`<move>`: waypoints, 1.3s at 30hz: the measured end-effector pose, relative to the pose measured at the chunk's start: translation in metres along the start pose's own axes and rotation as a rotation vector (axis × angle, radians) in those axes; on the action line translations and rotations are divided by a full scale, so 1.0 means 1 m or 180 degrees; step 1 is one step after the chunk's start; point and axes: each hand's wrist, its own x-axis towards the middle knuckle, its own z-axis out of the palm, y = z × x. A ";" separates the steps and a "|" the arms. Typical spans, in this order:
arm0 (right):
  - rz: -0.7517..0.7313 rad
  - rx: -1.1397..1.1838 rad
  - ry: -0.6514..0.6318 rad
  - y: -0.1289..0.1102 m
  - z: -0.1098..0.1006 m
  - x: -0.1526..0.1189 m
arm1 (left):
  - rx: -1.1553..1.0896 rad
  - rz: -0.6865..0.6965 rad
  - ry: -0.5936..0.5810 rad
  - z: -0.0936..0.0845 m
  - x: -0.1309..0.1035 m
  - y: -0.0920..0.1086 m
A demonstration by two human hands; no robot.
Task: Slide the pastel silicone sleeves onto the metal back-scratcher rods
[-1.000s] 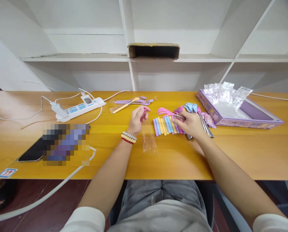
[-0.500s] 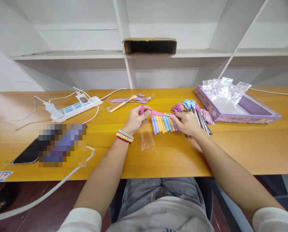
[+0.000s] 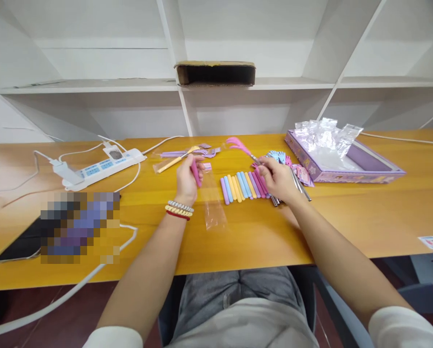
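Pink handle, partly hidden, is pinched in the left hand's fingers; the right hand's fingers pinch a metal rod topped by a pink claw, covering the rod's lower part and some of the claws behind. At far right, a purple box holds clear bags, their contents unclear.

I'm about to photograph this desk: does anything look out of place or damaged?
Nothing visible looks spilled or damaged. Only the clear bags look untidy, poking up loosely above the rim of the purple box. The blurred patch at left can't be judged.
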 end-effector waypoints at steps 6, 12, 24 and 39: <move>0.0594 0.0051 0.1151 0.023 -0.015 0.008 | -0.0038 -0.0094 0.0597 -0.003 0.006 -0.008; 0.1401 0.0254 0.1144 0.036 -0.025 0.010 | 0.0621 -0.0019 0.0325 0.001 0.002 -0.017; 0.1869 -0.1543 -0.0876 0.033 -0.029 0.012 | 0.1407 -0.0007 -0.0380 0.002 -0.004 -0.026; 0.1954 -0.1805 -0.1220 0.032 -0.024 0.011 | 0.2141 0.0336 -0.0474 0.001 -0.004 -0.035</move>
